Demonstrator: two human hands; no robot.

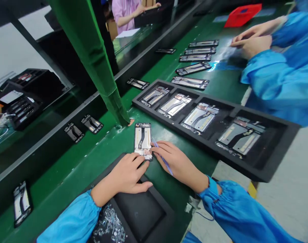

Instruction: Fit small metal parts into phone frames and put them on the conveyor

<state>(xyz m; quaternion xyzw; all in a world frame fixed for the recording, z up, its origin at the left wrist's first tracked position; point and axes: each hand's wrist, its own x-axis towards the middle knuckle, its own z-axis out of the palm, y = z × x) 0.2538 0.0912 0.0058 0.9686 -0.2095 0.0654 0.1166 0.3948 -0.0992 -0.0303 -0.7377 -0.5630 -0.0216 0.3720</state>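
Note:
A phone frame (142, 138) lies flat on the green bench in front of me, its metal inside facing up. My left hand (127, 175) rests palm down over a black tray, its fingertips touching the frame's near left corner. My right hand (175, 162) holds thin blue tweezers (164, 159) whose tip touches the frame's right edge. Both my sleeves are blue.
A long black tray (267, 162) with several phone frames lies to the right. A black tray (141, 209) with small screws (109, 226) sits under my left arm. More frames lie on the belt (91, 123) and farther along (193, 68). A co-worker's hands (252, 40) work at top right. A green post (98, 64) stands ahead.

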